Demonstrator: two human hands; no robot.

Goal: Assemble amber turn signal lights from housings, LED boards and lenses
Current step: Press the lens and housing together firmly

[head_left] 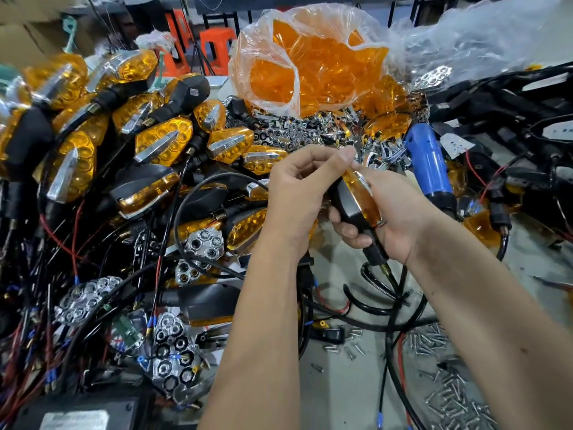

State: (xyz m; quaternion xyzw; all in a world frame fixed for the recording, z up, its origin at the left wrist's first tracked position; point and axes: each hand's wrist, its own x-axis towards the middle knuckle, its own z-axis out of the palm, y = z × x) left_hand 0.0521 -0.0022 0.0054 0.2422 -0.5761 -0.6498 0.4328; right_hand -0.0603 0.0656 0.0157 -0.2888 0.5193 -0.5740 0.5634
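The right hand (400, 218) is wrapped around a black plastic turn signal housing with an amber lens along its upper face (356, 200), held above the grey work surface (347, 386); its thumb shows below the black body and its other fingers curl behind the lens side. The left hand (294, 197) is curled beside it, fingertips pinched together right at the pointed upper tip of the lens, where a chrome strip shows. Whether the pinch holds a small part or only presses the lens tip I cannot tell.

The unit looks light and stiff: a hard plastic shell, a thin glossy lens that is likely slick and could scratch or crack if levered. The safest hold is probably the matte black body and the ribbed rubber stem (376, 254) below it, not the lens face. The black cable (393, 308) trailing from the stem is limp and could snag in the loose wires.

Finished lights (164, 144) are piled to the left, a clear bag of amber lenses (297, 66) behind, and loose silver screws (449, 395) lie nearer.
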